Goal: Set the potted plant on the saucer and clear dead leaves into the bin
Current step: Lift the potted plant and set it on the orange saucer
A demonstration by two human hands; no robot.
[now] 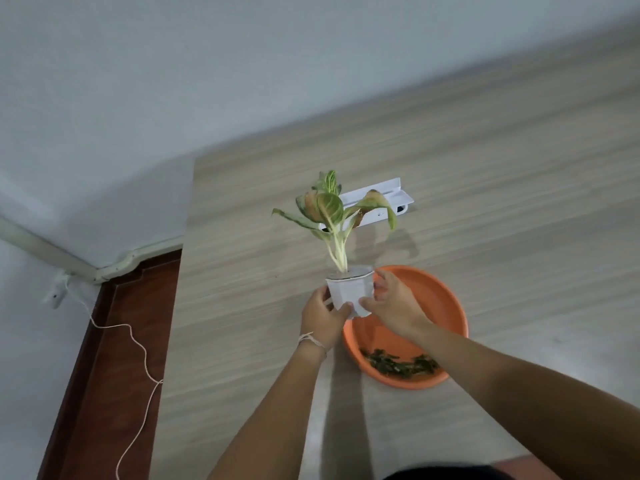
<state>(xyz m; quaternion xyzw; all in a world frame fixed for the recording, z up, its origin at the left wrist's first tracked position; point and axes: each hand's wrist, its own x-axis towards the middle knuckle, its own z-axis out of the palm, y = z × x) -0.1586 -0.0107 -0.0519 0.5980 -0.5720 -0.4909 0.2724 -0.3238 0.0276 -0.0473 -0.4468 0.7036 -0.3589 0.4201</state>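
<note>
A small white pot point(349, 288) holds a plant point(330, 211) with pale green striped leaves, some of them browned and drooping. My left hand point(323, 318) grips the pot's left side and my right hand point(391, 306) grips its right side. The pot is held at the far left rim of a round orange saucer point(436, 306). Whether its base touches the table or is lifted I cannot tell. Several dark dead leaf bits point(403, 364) lie in the near part of the saucer. No bin is in view.
The light wooden table point(502, 202) fills most of the view; its left edge runs down at about a quarter from the left. A white tray-like bracket point(388, 195) lies behind the plant. Off the table at left are a brown floor and a white cord point(138, 348).
</note>
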